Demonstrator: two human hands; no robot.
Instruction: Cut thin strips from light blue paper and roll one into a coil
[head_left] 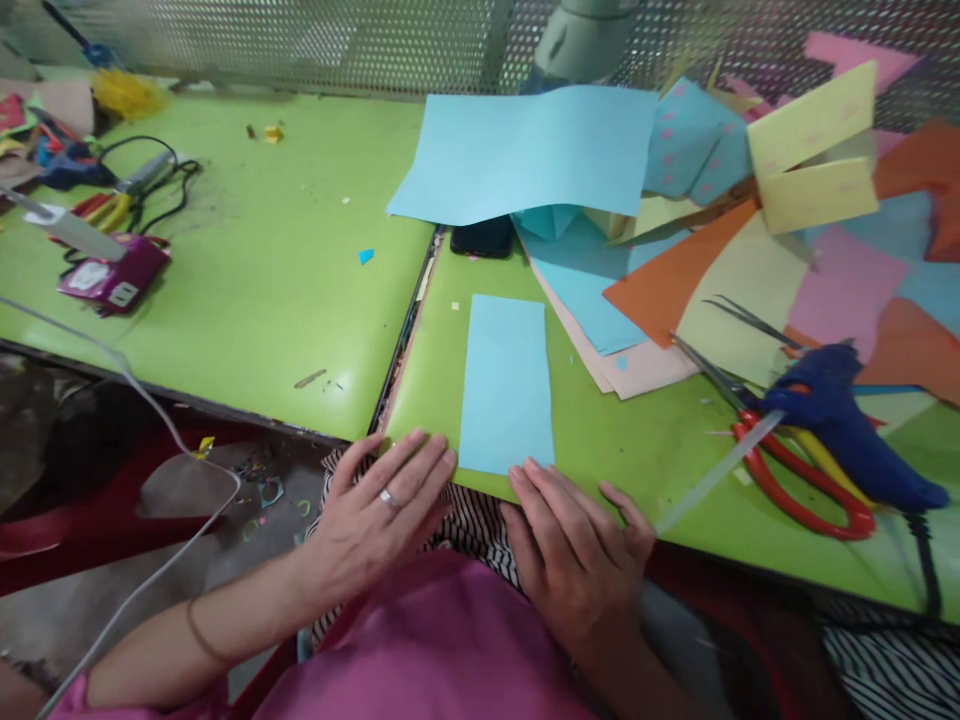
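A small blue paper rectangle [505, 385] lies flat on the green table, close to its front edge. My left hand [390, 500], with a ring on one finger, rests at the table edge just left of the paper, fingers stretched out and holding nothing. On the other side, my right hand [577, 540] lies with its fingers extended, and its fingertips touch the paper's lower right corner. A larger blue sheet [532, 150] sits farther back, partly covering a dark phone [482, 238].
To the right are red-handled scissors [799, 485], a blue glue gun [847, 420] with a glue stick, and tweezers [750, 318]. Coloured paper pieces [847, 290] pile behind them. A purple power adapter [116, 272] and cables sit left. A gap [409, 335] separates two tabletops.
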